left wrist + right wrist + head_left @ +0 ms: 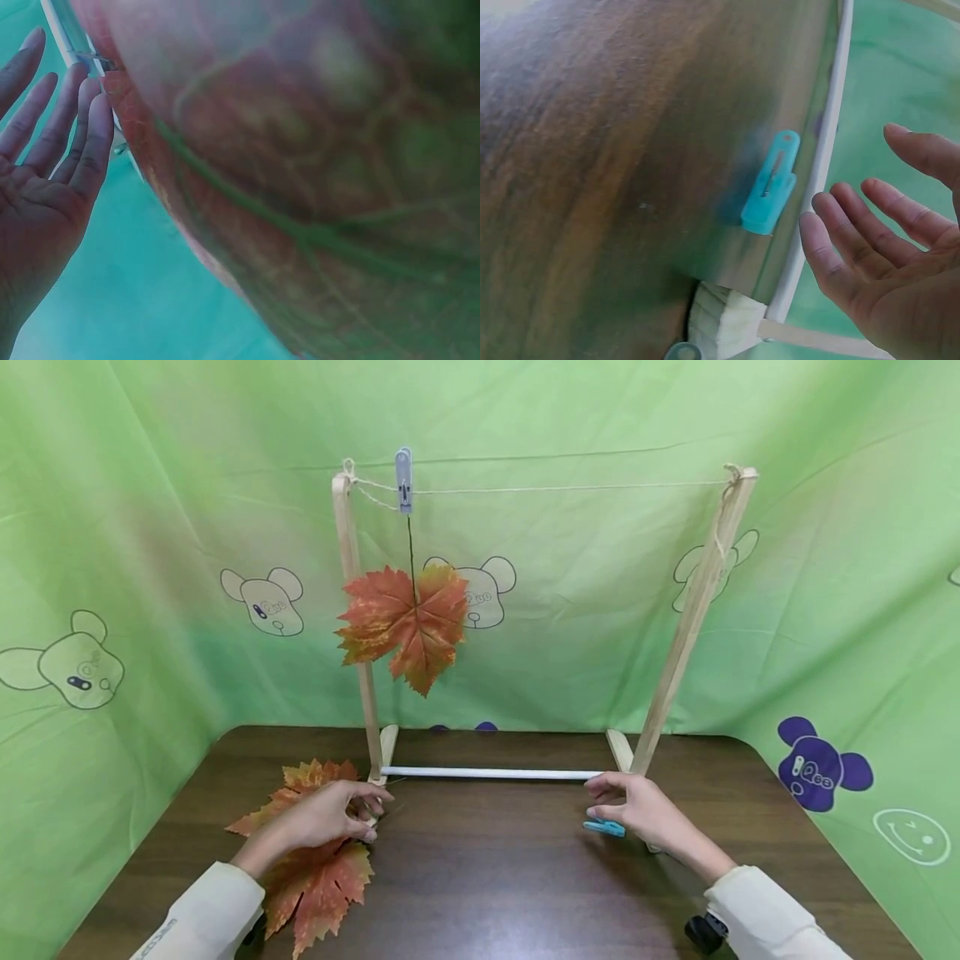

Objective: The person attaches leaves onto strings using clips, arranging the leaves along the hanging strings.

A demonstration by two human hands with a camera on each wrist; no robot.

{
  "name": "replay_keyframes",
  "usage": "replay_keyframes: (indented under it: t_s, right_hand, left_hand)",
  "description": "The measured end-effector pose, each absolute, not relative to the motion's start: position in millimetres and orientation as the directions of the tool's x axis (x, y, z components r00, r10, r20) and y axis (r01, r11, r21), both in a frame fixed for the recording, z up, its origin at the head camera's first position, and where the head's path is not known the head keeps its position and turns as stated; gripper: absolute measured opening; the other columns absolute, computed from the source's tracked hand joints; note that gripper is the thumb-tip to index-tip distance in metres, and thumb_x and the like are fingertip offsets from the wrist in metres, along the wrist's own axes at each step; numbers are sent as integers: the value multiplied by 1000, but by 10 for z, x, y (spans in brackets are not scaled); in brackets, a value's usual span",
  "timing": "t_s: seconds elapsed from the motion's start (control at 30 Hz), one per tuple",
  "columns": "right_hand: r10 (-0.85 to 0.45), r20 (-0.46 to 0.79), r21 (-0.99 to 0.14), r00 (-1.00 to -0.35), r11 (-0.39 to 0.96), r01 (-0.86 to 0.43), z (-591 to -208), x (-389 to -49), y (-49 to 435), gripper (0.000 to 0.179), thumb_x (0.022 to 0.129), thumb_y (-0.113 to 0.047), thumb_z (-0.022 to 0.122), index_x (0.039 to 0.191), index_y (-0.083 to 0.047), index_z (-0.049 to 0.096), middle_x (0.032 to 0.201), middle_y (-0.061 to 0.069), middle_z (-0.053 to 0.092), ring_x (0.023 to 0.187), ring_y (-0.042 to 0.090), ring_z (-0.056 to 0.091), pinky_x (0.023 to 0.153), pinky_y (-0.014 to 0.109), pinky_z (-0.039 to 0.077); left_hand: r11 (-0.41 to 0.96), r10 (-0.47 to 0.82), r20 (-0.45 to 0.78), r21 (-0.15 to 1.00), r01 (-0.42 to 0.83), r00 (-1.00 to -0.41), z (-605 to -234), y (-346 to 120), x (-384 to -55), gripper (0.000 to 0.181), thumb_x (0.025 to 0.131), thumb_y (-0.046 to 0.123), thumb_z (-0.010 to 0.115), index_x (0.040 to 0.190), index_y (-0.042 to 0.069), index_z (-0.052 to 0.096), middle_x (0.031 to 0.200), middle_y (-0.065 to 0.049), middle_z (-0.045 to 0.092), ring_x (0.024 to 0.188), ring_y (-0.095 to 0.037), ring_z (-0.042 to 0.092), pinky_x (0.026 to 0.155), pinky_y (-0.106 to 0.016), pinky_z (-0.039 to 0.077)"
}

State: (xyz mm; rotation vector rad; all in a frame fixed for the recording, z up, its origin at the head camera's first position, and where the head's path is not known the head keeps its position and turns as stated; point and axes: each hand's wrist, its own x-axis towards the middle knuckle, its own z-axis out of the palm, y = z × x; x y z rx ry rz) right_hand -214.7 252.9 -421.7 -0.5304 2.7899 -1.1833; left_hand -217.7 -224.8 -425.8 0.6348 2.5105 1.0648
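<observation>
My left hand (330, 814) hovers over orange-red artificial maple leaves (322, 889) by the foot of the left post, its fingers loosely bent. In the left wrist view, that hand (56, 169) has its fingers spread with nothing seen between them, and a leaf (247, 172) fills much of the picture. Just above a light-blue clothespin (606, 828) lying on the table is my right hand (637, 806). The right wrist view shows a gap between its relaxed fingers and the clothespin (771, 184). Another maple leaf (408, 627) hangs by its stem from a grey-blue clothespin (404, 485).
A string (570, 488) runs between a left wooden post (348, 535) and a right wooden post (693, 610). A white rod (495, 773) joins them low down. They stand on a brown table (480, 877), with a green printed curtain (570, 610) behind.
</observation>
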Motion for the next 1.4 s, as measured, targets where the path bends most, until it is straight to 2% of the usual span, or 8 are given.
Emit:
replay_keyframes:
  t_s: [0.2,0.43,0.6,0.9,1.4]
  right_hand:
    - [-382,91,-737,-920,595,-320,-4304,-2169,2543,38,88,-5,81,120,12,68,109,22,74,93,18,72,80,23,57]
    - [-373,82,-736,-924,603,-308,-4362,-2176,2514,40,83,-2,83,116,14,68,108,24,73,93,25,71,81,23,58]
    - [-364,80,-736,-928,606,-302,-4379,-2171,2517,39,82,-3,84,114,13,69,108,23,73,92,26,71,80,24,58]
    - [-387,73,-726,-919,611,-314,-4413,-2179,2550,36,83,0,82,113,15,68,93,14,73,82,9,64,73,22,55]
    - [-377,70,-686,-924,654,-319,-4461,-2196,2546,35,78,1,85,108,12,70,82,6,67,74,3,55,65,21,50]
  left_hand:
    - [632,515,-145,730,260,-845,-4254,-2231,-2182,49,90,10,83,136,5,67,114,-6,73,101,-18,67,82,-26,56]
    - [614,517,-163,755,231,-840,-4283,-2215,-2201,48,90,5,81,136,4,67,112,-6,71,97,-17,64,78,-24,53]
    - [569,541,-159,792,220,-826,-4319,-2217,-2209,46,90,-2,78,135,-2,66,107,-9,72,91,-14,63,74,-22,54]
    - [521,565,-155,829,205,-811,-4348,-2217,-2218,44,90,-7,74,133,-5,66,101,-12,70,89,-16,64,73,-20,54]
    - [517,576,-154,829,211,-803,-4364,-2192,-2229,44,89,-12,71,132,-6,66,93,-8,66,81,-12,60,70,-19,51]
